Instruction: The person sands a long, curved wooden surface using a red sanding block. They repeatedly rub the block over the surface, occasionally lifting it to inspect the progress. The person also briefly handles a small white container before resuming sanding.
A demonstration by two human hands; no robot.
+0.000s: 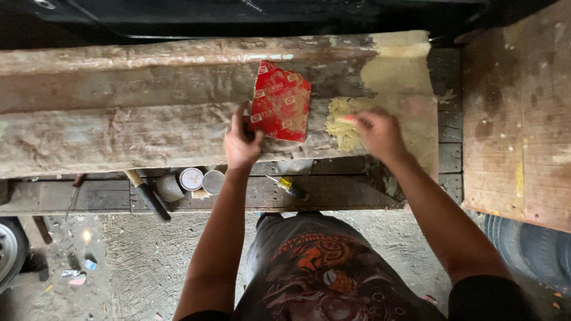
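The right hand (377, 132) is motion-blurred, so whatever its fingertips hold cannot be told. A tyre (11, 249) at lower left and another tyre (529, 249) at lower right are cut by the frame's edges. The left hand (241, 142) hides the red card's (281, 101) lower corner.

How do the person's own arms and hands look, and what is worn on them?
Both arms are bare from the upper arm down: no sleeves reach the forearms, and no gloves, watch or rings are visible. The left hand and the right hand are uncovered; the right one is blurred. At the right upper arm a dark short sleeve shows. The shirt is dark with an orange print.
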